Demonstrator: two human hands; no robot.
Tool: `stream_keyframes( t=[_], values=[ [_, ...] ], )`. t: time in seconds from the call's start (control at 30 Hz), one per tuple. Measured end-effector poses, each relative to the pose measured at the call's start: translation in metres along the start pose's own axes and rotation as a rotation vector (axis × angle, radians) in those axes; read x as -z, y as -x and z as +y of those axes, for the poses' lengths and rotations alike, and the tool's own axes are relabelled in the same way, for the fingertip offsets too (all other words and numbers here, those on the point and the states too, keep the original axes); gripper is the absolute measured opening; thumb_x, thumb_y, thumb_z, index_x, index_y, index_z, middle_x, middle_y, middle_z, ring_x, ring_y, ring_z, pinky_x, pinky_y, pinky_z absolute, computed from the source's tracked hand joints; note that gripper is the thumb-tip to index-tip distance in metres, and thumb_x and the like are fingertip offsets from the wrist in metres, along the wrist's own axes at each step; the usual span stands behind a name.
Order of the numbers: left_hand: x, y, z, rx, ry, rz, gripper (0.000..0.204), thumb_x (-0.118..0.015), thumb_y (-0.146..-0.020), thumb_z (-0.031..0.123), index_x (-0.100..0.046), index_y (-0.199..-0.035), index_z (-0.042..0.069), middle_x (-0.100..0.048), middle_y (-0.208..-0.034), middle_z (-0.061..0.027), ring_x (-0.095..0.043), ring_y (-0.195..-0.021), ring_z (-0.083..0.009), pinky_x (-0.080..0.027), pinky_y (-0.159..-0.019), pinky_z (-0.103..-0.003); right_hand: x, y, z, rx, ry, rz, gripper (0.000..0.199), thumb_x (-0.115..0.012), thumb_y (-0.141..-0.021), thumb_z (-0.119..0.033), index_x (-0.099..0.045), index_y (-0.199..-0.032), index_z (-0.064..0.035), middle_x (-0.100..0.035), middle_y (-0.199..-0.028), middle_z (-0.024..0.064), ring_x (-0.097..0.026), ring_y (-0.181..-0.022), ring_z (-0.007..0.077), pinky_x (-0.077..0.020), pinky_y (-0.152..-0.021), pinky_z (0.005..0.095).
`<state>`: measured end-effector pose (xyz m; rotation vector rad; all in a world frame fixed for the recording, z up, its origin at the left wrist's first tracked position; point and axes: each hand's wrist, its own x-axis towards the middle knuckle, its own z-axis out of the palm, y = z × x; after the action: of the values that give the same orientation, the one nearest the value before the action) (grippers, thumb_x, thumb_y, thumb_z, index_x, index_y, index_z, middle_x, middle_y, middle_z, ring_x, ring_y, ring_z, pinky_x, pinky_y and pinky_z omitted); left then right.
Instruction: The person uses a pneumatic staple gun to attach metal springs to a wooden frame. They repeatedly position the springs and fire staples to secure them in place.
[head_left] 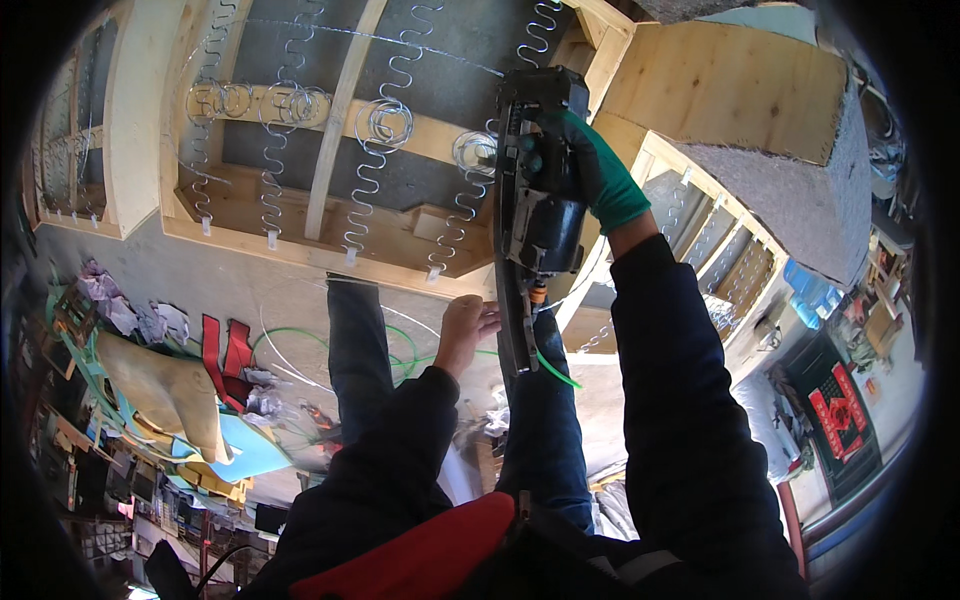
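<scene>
My right hand (pixel 590 165), in a green and dark work glove, is wrapped round the grip of a black pneumatic nail gun (pixel 545 225). The gun stands lengthwise over the front rail of a wooden seat frame (pixel 340 262). An orange fitting (pixel 538 294) sits at its near end, beside a green air hose (pixel 556 371). My bare left hand (pixel 468 332) is at the lower part of the gun's long side, fingers stretched to the right; their tips are partly hidden. Zigzag springs (pixel 362 190) with coiled wire rings (pixel 384 124) cross the frame.
Another sprung wooden frame (pixel 715 240) stands at right, under a plywood panel (pixel 735 85) and grey padding. A further frame (pixel 110 130) is at far left. Green hose (pixel 405 345) loops on the floor near my legs. Red straps (pixel 228 360) and a tan foam piece (pixel 160 385) lie left.
</scene>
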<state>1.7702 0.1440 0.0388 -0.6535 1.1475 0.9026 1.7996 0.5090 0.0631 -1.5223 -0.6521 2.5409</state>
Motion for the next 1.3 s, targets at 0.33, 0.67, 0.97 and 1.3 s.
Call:
stream_keyframes(
  t=[0.33, 0.67, 0.97, 1.3],
  values=[
    [0.006, 0.004, 0.005, -0.052, 0.003, 0.080, 0.031, -0.053, -0.111, 0.026, -0.056, -0.111, -0.004, -0.071, -0.113, -0.0218, -0.076, -0.099, -0.0318, -0.065, -0.089, -0.043, 0.014, -0.034, -0.006, 0.018, -0.062, -0.057, 0.033, -0.069, -0.102, -0.034, -0.065, -0.120, -0.0074, -0.071, -0.099, 0.0058, -0.069, -0.081, 0.0198, -0.0609, -0.075, 0.0344],
    [0.022, 0.007, 0.009, -0.071, 0.016, 0.114, 0.030, -0.054, -0.111, 0.026, -0.057, -0.108, -0.004, -0.072, -0.109, -0.0219, -0.078, -0.098, -0.0341, -0.067, -0.086, -0.042, 0.012, -0.040, -0.004, 0.155, 0.047, 0.049, 0.032, -0.064, -0.105, -0.041, -0.067, -0.119, -0.0118, -0.070, -0.097, 0.0033, -0.070, -0.082, 0.0154, -0.0628, -0.076, 0.0334],
    [0.081, 0.007, -0.007, -0.018, 0.047, 0.197, 0.024, -0.049, -0.110, 0.017, -0.056, -0.102, -0.004, -0.070, -0.098, -0.0178, -0.079, -0.089, -0.0352, -0.069, -0.080, -0.042, 0.001, -0.046, -0.017, 0.105, 0.030, 0.088, 0.033, -0.064, -0.105, -0.035, -0.067, -0.124, -0.0080, -0.074, -0.100, 0.0064, -0.073, -0.080, 0.0173, -0.0642, -0.074, 0.0315],
    [0.106, 0.038, -0.063, 0.166, 0.170, 0.085, 0.012, -0.049, -0.107, 0.011, -0.054, -0.103, 0.001, -0.066, -0.099, -0.0150, -0.077, -0.087, -0.0324, -0.068, -0.082, -0.046, -0.013, -0.047, -0.009, 0.146, -0.095, 0.097, 0.031, -0.058, -0.109, -0.037, -0.068, -0.120, -0.0091, -0.075, -0.102, 0.0084, -0.073, -0.079, 0.0211, -0.0652, -0.076, 0.0371]
  ],
)
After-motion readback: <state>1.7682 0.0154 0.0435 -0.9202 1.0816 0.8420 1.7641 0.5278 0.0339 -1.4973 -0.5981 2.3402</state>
